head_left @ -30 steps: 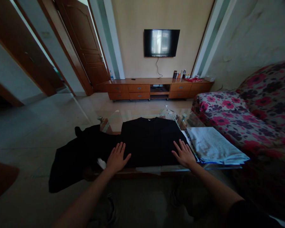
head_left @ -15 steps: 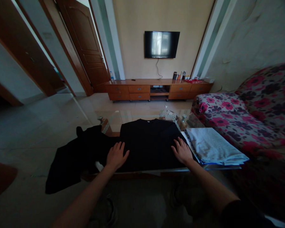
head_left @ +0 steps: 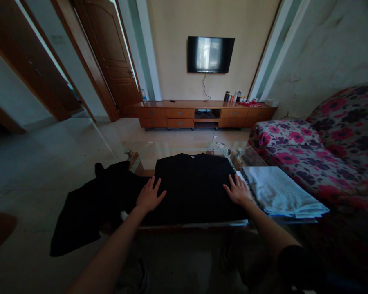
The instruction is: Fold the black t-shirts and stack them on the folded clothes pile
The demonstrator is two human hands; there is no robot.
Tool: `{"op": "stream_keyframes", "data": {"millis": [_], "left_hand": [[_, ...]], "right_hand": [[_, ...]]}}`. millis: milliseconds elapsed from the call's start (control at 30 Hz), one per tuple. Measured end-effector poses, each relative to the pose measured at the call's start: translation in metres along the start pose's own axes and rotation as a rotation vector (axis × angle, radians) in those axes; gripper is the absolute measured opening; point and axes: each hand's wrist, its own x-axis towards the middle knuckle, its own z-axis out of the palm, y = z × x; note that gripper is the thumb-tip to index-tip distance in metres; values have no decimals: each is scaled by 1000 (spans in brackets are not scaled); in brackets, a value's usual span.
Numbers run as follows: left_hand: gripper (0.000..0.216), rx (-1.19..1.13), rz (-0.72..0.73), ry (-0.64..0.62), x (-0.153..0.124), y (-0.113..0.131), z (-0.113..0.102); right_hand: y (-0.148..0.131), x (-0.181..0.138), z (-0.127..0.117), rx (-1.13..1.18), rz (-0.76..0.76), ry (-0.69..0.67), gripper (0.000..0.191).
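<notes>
A black T-shirt (head_left: 194, 190) lies spread on the glass coffee table (head_left: 145, 152), its neckline with a small pale label toward the far side. My left hand (head_left: 149, 195) rests on the shirt's left edge with fingers spread. On the right edge of the shirt lies my right hand (head_left: 237, 189), its fingers also apart. Neither hand grips the cloth. Left of the shirt, another dark garment (head_left: 88, 202) is bunched up and hangs over the table's end. To the right of my right hand sits a folded light grey-blue cloth (head_left: 283, 191).
A sofa with a floral cover (head_left: 300, 151) stands close on the right. Across the floor is a low wooden TV cabinet (head_left: 179, 113) with bottles and cans on it, below a wall-mounted television (head_left: 211, 54). A wooden door (head_left: 107, 57) is at the back left.
Both hands have shifted slightly along the shirt's side edges, the right one a little away from me. The view has tilted slightly. The shirt stays spread out flat.
</notes>
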Motion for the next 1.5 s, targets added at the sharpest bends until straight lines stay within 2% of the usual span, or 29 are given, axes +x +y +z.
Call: {"op": "stream_keyframes", "data": {"millis": [200, 367, 533, 700, 800, 933, 1000, 1100, 1167, 1267, 1400, 1500], "left_hand": [[81, 6, -34, -20, 6, -1, 8], [76, -4, -123, -7, 28, -1, 8], [73, -59, -252, 55, 70, -4, 5], [74, -114, -359, 28, 111, -9, 20], [76, -145, -328, 57, 131, -14, 30], [65, -249, -210, 99, 154, -25, 32], [58, -356, -207, 145, 165, -28, 31], [52, -594, -359, 185, 177, -25, 33], [56, -808, -446, 178, 183, -20, 36], [69, -1054, -464, 181, 188, -14, 39], [68, -1092, -434, 114, 190, -14, 36], [58, -1044, -422, 115, 188, -13, 28]], "right_hand": [[-2, -1, -1, 3, 4, 6, 80], [-4, 10, -9, 48, 48, -5, 77], [-1, 52, -22, 152, 152, 46, 71], [-8, 98, -20, 235, 197, -10, 68], [-19, 122, -12, 262, 241, -25, 69], [-21, 153, -1, 317, 295, 30, 70], [-13, 168, 3, 381, 314, 70, 70], [2, 183, 8, 521, 305, 87, 73], [9, 187, 8, 630, 296, 84, 77], [11, 185, 2, 834, 282, 41, 85], [5, 178, -13, 1086, 214, -111, 92], [0, 175, -22, 1214, 176, -206, 75]]}}
